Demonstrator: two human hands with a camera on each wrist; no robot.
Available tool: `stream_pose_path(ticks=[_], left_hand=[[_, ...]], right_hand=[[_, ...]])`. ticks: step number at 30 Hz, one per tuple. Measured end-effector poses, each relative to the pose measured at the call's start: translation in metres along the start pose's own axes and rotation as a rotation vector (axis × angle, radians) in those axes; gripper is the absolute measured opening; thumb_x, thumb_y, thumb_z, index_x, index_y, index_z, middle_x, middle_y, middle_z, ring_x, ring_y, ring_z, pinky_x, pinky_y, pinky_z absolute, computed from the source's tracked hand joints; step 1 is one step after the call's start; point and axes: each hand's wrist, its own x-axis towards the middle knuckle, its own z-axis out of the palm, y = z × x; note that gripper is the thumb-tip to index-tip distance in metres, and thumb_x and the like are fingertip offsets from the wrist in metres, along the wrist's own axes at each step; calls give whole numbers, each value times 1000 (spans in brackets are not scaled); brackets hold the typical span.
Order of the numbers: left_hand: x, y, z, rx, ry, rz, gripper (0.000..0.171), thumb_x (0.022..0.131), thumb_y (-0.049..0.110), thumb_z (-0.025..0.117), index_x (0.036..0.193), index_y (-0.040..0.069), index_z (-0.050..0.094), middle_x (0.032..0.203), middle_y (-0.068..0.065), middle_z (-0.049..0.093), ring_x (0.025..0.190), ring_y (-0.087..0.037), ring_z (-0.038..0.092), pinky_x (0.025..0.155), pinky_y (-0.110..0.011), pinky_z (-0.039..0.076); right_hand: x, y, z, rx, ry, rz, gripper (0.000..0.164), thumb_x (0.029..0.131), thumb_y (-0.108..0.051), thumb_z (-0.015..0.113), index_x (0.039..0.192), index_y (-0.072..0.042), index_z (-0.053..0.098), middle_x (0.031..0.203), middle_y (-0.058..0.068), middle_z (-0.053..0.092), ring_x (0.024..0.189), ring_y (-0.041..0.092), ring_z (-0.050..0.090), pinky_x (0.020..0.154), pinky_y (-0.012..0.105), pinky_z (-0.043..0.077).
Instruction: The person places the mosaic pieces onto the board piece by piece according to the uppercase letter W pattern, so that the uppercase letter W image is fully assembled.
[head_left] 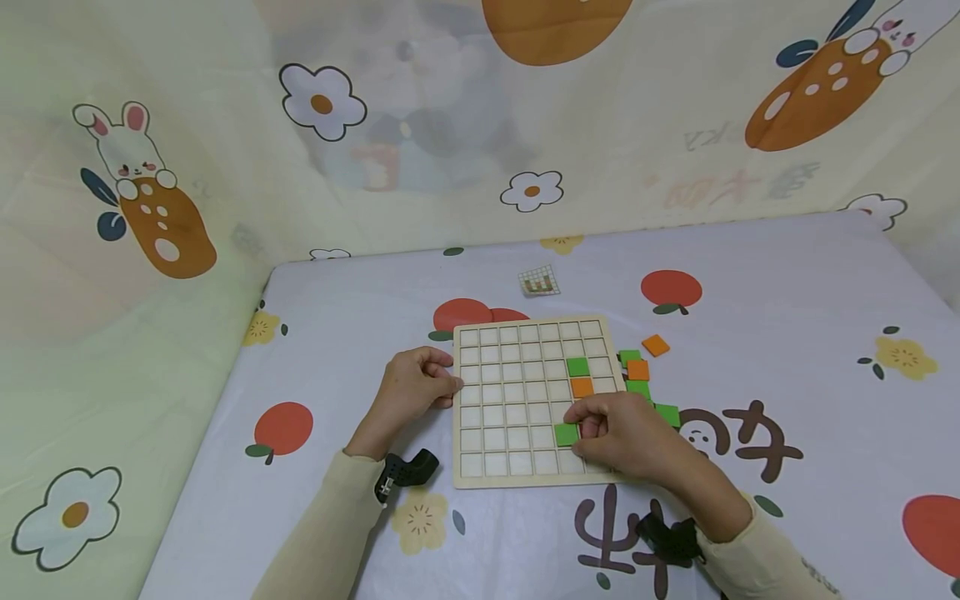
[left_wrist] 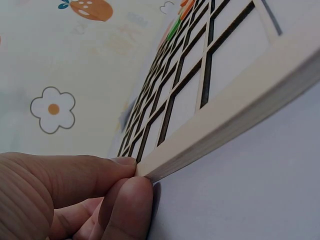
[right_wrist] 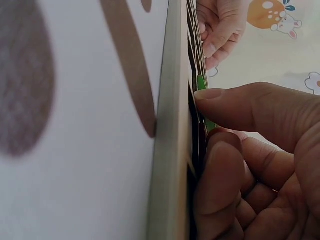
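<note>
A pale wooden grid board (head_left: 487,482) lies on the table, its square compartments showing white. Thumb and fingers of my left hand (head_left: 408,385) pinch its left edge, seen close up in the left wrist view at the wooden frame (left_wrist: 225,117). Over the lower right of the grid, my right hand (head_left: 630,433) pinches a green square tile (head_left: 564,435); the right wrist view has the thumb against this green tile (right_wrist: 201,82). Higher up the grid sit another green tile (head_left: 577,367) and, just below it, an orange tile (head_left: 582,387).
Several loose tiles lie along the board's right side, among them an orange tile (head_left: 656,345) and a green tile (head_left: 667,415), partly behind the right hand. A small card with a grid picture (head_left: 539,283) lies beyond the board. Behind the table hangs a printed cloth (head_left: 435,200).
</note>
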Motion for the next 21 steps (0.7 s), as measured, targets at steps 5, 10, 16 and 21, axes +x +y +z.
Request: stream_pose_path(ticks=[5, 10, 16, 21], left_hand=[[1, 0, 0, 8, 1, -3, 30, 85, -2, 82, 112, -1, 68, 83, -10, 68, 61, -13, 67, 61, -27, 63], [1, 0, 1, 13, 2, 3, 29, 86, -1, 82, 112, -1, 68, 83, -10, 69, 61, -14, 67, 61, -27, 63], [0, 0, 0, 11, 5, 3, 29, 86, -1, 82, 112, -1, 69, 83, -10, 69, 62, -15, 68, 61, -28, 63], [1, -1, 1, 20, 7, 7, 29, 85, 0, 83, 111, 0, 69, 83, -10, 69, 62, -15, 68, 61, -28, 63]], right_hand=[[0, 0, 0, 8, -1, 2, 23, 78, 2, 80, 99, -6, 76, 68, -1, 57, 59, 13, 52, 50, 21, 41], [0, -1, 0, 11, 2, 7, 23, 78, 2, 80, 100, -6, 76, 68, -1, 57, 59, 13, 52, 50, 21, 41], [0, -1, 0, 3, 7, 15, 24, 79, 0, 82, 101, -6, 77, 69, -1, 57, 60, 14, 53, 50, 21, 42], [0, 0, -6, -15, 24, 9, 22, 82, -3, 82, 103, -6, 77, 74, -1, 60, 63, 15, 54, 52, 21, 43]])
